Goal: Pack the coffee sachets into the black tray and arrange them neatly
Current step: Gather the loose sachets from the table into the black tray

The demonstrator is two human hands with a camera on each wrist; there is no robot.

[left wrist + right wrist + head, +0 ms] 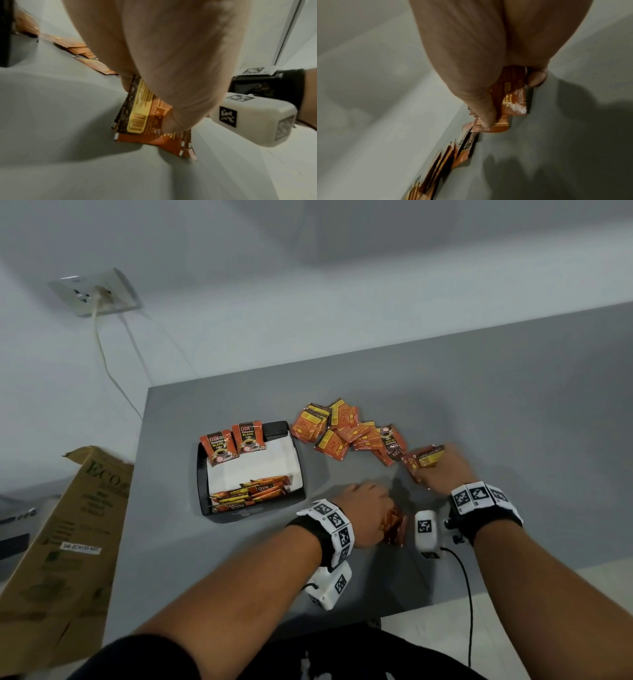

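Head view has my left hand (368,510) clamping a sachet stack (394,525) and my right hand (445,465) pinching more sachets (423,458) beside the loose pile (349,433), well right of the black tray (202,474), so I reckon these slick foil edges could fan out and spill

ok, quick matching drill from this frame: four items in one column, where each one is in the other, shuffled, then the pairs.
1. left hand
2. right hand
3. two upright sachets
4. loose pile

A. far end of the black tray
B. on the table, right of the tray
C. holding sachets near the tray's near right corner
D. holding sachets at the pile's right edge

Pairs: 1-C, 2-D, 3-A, 4-B
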